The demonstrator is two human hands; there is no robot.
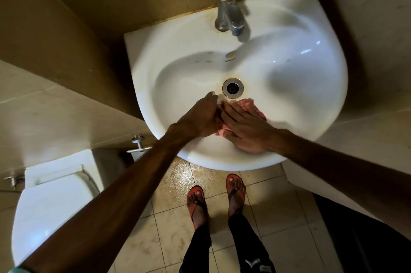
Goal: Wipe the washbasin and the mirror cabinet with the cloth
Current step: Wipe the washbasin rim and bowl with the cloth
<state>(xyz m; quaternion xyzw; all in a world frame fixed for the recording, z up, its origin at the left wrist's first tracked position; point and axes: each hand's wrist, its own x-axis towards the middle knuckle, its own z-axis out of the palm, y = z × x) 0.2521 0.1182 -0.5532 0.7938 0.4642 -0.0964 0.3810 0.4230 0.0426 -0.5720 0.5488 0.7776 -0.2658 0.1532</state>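
Observation:
A white washbasin (289, 77) fills the middle of the view, with brownish stains around its drain (232, 87). A red-and-white checked cloth (255, 107) lies on the near inner slope of the bowl, just below the drain. My right hand (243, 127) lies flat on the cloth, fingers spread, pressing it against the basin. My left hand (201, 116) touches the cloth's left edge beside the right hand, its fingers on the basin. Most of the cloth is hidden under both hands. The mirror cabinet is out of view.
A chrome tap (228, 3) stands at the back rim of the basin. A white toilet (53, 203) sits low on the left, with a chrome wall valve (138, 143) beside it. My feet in red sandals (216, 197) stand on the tiled floor under the basin.

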